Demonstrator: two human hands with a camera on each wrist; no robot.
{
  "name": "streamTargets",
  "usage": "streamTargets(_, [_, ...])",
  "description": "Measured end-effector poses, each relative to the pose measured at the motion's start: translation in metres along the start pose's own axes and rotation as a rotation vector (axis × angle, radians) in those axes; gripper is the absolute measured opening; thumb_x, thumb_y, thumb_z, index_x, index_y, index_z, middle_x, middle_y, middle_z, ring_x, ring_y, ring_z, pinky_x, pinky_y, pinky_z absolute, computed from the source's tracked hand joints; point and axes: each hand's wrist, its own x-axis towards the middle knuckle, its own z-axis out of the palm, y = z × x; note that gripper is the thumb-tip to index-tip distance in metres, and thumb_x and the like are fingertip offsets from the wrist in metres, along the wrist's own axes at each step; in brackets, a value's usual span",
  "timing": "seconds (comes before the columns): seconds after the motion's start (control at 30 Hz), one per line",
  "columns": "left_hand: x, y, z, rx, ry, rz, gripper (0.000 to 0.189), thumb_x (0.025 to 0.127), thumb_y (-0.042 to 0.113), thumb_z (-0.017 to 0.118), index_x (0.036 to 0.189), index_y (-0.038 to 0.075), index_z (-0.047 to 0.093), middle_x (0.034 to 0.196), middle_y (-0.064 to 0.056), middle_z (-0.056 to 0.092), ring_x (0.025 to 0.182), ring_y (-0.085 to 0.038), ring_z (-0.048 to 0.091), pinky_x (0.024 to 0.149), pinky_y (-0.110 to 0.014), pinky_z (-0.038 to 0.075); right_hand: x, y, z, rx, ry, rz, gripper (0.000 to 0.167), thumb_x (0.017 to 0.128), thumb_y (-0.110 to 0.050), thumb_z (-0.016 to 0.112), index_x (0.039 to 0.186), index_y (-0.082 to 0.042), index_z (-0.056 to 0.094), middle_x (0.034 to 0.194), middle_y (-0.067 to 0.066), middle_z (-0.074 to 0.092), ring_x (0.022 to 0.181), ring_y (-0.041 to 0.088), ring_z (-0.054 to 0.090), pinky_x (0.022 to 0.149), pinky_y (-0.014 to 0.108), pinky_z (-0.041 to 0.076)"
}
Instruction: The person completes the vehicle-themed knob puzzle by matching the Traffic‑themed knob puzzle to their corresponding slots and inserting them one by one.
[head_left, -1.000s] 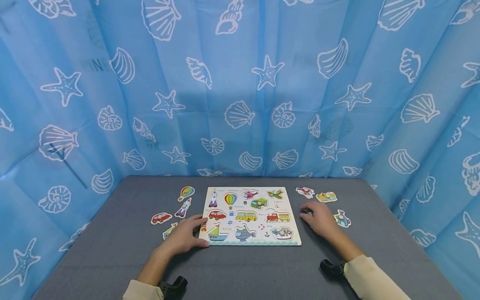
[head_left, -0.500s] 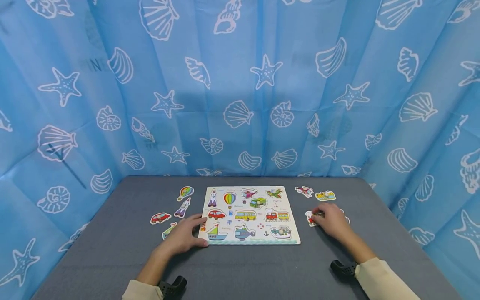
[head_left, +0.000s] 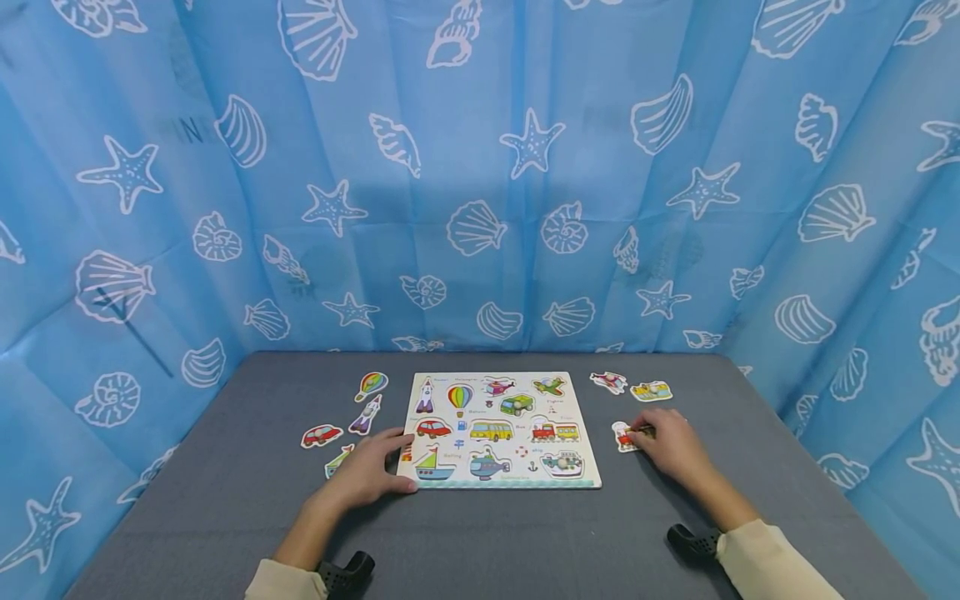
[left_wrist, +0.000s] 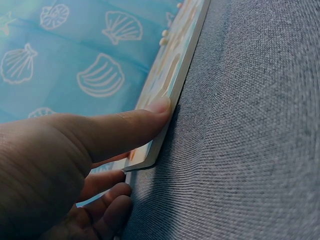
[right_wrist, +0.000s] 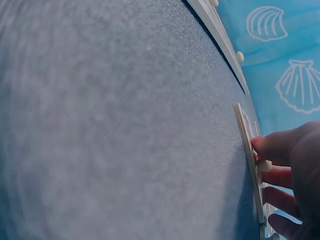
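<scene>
A wooden puzzle board [head_left: 525, 479] printed with vehicles lies on the grey table. My left hand [head_left: 367, 469] holds its near left corner, thumb on the front edge and fingers at the left side. In the left wrist view the thumb [left_wrist: 135, 127] presses on the board's edge [left_wrist: 167, 117]. To the board's right, my right hand [head_left: 670, 442] pinches a red train puzzle piece [head_left: 622, 437], partly hidden under the fingers. From the right wrist, thumb [right_wrist: 272, 145] and forefinger are at the small knob [right_wrist: 264, 165] of that piece, which is close over the table.
Behind the right hand lie a helicopter piece [head_left: 609, 382] and a yellow bus piece [head_left: 651, 392]. On the left are balloon [head_left: 371, 385], rocket [head_left: 365, 415], red car [head_left: 322, 436] and sailboat [head_left: 339, 461] pieces. A blue shell-patterned curtain [head_left: 480, 275] hangs at the table's back edge.
My right hand has moved right, bringing the train piece into view beside the board and covering the submarine piece. The train piece shifts slightly rightward. My left hand stays at the board.
</scene>
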Motion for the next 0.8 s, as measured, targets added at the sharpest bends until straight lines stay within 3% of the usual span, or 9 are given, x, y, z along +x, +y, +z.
streamTargets(0.8, [-0.0013,0.0033,-0.0010,0.005,0.021,0.021,0.072,0.069,0.030,0.088,0.132,0.008,0.061,0.140,-0.013,0.051,0.129,-0.038,0.043,0.102,-0.056,0.034,-0.0041,0.0018,0.0020,-0.032,0.051,-0.004,0.009,0.080,-0.009,0.077,0.079,-0.008,0.068,0.079,0.004,0.062,0.078,0.027,0.054,0.070,0.046,0.042])
